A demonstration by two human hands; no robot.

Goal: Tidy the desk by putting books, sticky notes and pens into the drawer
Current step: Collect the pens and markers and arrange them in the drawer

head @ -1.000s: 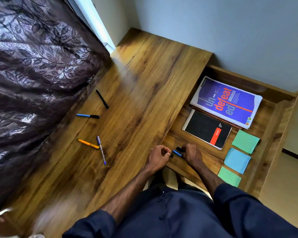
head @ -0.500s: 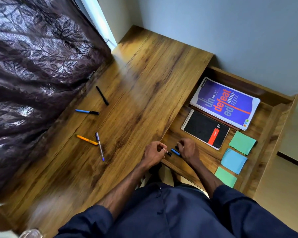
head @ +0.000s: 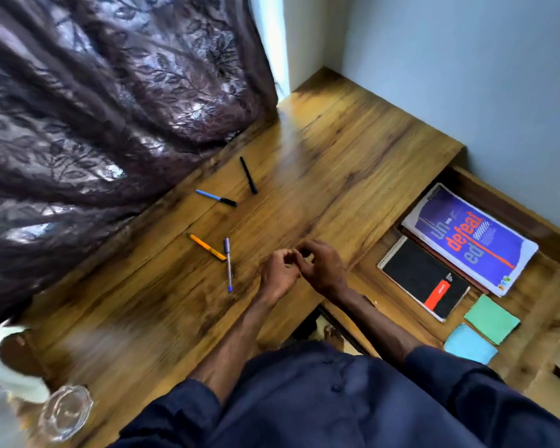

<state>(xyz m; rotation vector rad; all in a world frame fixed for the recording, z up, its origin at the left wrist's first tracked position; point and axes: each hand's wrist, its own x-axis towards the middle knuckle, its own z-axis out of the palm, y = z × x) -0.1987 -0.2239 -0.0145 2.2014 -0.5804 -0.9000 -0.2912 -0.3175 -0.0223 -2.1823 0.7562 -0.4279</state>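
Four pens lie on the wooden desk (head: 337, 150): a black pen (head: 249, 175), a blue pen with a black cap (head: 216, 198), an orange pen (head: 206, 247) and a purple pen (head: 228, 264). My left hand (head: 277, 274) and my right hand (head: 324, 270) hover together over the desk just right of the purple pen. Their fingers are loosely curled and touch each other, with nothing seen in them. The open drawer (head: 511, 206) at the right holds a purple book (head: 469, 240), a black spiral notebook (head: 421, 278), green sticky notes (head: 492, 319) and blue sticky notes (head: 470, 344).
A dark patterned curtain (head: 94, 108) hangs over the desk's left side, close to the pens. A clear glass dish (head: 65, 412) sits at the desk's near left corner. A pale wall runs behind the desk and drawer.
Both hands have left the drawer's front part and moved left onto the desk top. The blue pen they held there is no longer in them. The view swung left.
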